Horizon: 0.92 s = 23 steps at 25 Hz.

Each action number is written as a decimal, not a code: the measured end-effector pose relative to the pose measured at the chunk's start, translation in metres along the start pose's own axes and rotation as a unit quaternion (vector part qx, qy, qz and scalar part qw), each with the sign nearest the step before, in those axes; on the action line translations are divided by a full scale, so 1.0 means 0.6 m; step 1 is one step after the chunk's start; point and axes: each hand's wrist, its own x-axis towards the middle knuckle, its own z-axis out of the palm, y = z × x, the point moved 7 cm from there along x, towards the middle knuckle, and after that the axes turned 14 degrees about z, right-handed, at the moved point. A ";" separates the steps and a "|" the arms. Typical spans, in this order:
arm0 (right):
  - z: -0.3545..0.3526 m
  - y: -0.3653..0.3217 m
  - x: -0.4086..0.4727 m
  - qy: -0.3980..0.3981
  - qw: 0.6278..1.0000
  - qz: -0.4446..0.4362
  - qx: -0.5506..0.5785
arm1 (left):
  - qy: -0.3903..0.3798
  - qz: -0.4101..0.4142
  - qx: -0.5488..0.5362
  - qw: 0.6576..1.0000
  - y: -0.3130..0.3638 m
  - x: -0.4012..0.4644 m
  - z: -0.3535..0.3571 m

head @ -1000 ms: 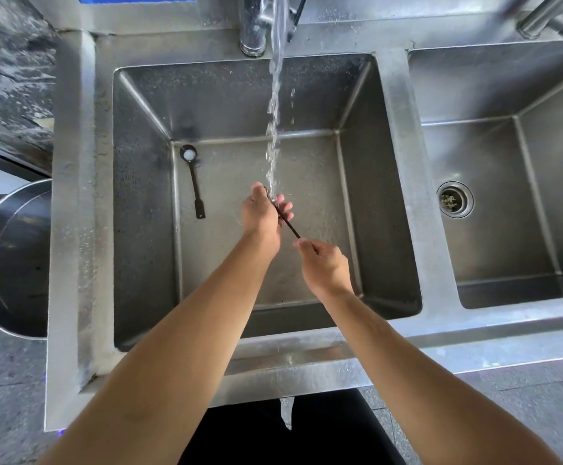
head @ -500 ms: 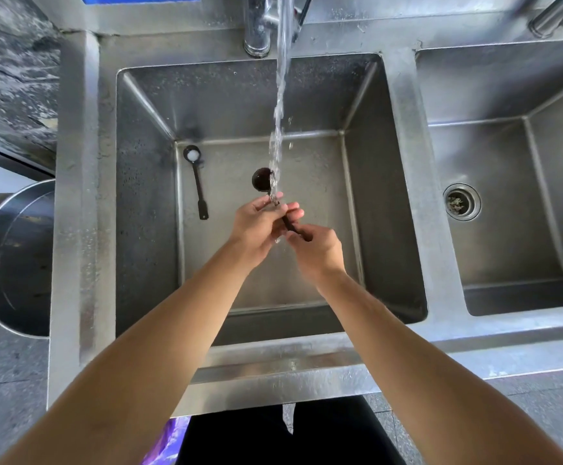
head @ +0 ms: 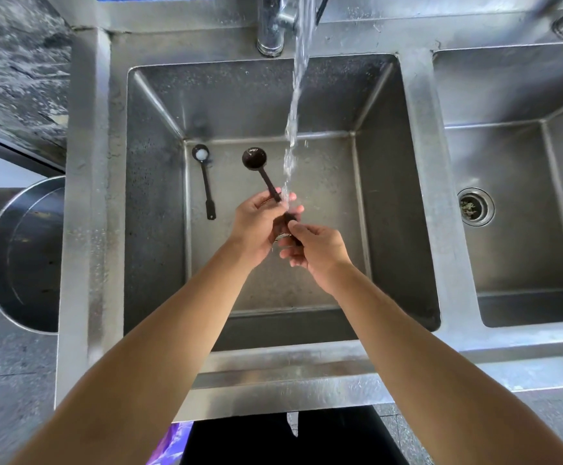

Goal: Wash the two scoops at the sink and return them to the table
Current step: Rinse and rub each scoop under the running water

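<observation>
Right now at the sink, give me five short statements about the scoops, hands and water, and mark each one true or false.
1. Both hands hold one dark scoop by its handle: left hand, right hand. True.
2. The second scoop lies in the right basin. False: it lies on the floor of the left basin, near its far left corner.
3. The tap is off. False: a stream of water runs down onto the hands.
4. The held scoop's bowl sits directly under the stream. False: the bowl is left of it; the water hits the handle and fingers.
5. The right basin's drain is visible. True.
</observation>
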 end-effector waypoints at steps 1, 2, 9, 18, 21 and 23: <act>0.006 -0.004 0.004 0.007 1.000 0.004 -0.006 | 0.005 0.005 0.003 1.000 0.003 -0.003 -0.004; 0.013 -0.007 0.007 0.009 1.000 0.006 -0.008 | 0.018 0.009 0.003 1.000 0.006 -0.004 -0.007; 0.060 -0.015 0.006 -0.183 0.973 0.042 0.137 | 0.138 0.052 0.051 0.988 0.035 0.019 -0.036; 0.051 -0.033 0.034 -0.101 0.991 0.047 0.078 | 0.079 0.033 0.031 0.996 0.032 0.013 -0.038; 0.057 -0.030 0.037 -0.133 0.980 0.085 0.119 | 0.064 0.027 -0.010 0.998 0.030 0.012 -0.032; 0.051 -0.025 0.038 -0.122 0.985 0.073 0.093 | 0.046 0.028 -0.006 0.999 0.028 0.014 -0.025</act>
